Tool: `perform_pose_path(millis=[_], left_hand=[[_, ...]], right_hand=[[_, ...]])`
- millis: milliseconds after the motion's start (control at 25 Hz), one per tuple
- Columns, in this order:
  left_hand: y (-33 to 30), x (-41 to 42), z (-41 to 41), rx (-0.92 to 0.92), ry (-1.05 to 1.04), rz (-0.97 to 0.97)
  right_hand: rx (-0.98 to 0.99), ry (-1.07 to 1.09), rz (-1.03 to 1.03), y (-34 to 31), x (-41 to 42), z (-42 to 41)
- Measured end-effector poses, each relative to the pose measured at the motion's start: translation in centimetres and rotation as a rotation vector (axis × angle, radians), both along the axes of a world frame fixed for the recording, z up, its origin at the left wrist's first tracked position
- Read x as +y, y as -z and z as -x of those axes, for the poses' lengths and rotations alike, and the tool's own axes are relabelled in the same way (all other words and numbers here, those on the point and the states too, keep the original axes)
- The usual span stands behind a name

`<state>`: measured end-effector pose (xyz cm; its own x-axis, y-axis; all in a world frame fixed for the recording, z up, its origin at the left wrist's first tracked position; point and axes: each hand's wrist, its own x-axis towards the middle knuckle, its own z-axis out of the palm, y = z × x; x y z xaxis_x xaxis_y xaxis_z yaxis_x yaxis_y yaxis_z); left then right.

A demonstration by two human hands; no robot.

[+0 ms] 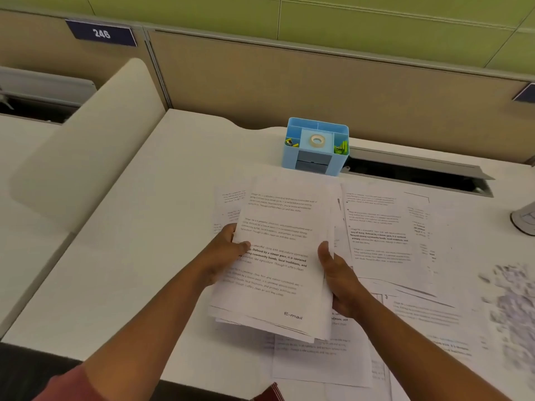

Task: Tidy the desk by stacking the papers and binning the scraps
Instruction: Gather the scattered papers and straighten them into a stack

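Observation:
A bundle of printed sheets [278, 256] is lifted a little over the white desk [139, 227], its edges uneven. My left hand [223, 253] grips the bundle's left edge with the thumb on top. My right hand [338, 276] grips its right edge the same way. More printed pages [379, 235] lie loose on the desk to the right and below the bundle. A blurred heap of torn scraps [512, 296] lies at the far right.
A blue desk organiser [315, 146] with a tape roll and clips stands behind the papers. A cable slot [417, 175] runs along the back. A beige partition [318, 82] closes the far side. A curved divider [86, 140] rises at the left. A round metal base [524, 221] sits at the right edge.

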<state>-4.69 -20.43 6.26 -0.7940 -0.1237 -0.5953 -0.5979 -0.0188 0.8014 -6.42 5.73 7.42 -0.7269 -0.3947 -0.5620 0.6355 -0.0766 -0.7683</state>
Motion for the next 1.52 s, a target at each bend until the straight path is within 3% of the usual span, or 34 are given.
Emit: perform_pose_path(millis=[320, 560, 760, 1160, 1320, 1520], left_hand=[[-1.1, 0.7, -0.7, 0.087, -0.077, -0.228], [-3.7, 1.6, -0.6, 0.397, -0.109, -0.045], [-4.2, 2.6, -1.0, 0.508, -0.146, 0.013], [-3.5, 3.3, -0.6, 0.534, -0.085, -0.001], [-1.8, 3.4, -0.8, 0.383, 0.045, -0.043], [-3.4, 2.9, -0.4, 0.393, 0.172, -0.069]], right_hand=[[0.090, -0.065, -0.064, -0.6, 1.1, 1.4], [0.323, 0.000, -0.139, -2.5, 1.1, 3.0], [0.434, 0.029, -0.162, -2.4, 1.5, 3.0], [0.485, 0.024, -0.173, -2.1, 1.5, 2.4], [0.415, -0.001, -0.230, -1.3, 1.6, 1.4], [0.412, -0.018, -0.232, -3.0, 3.7, 1.8]])
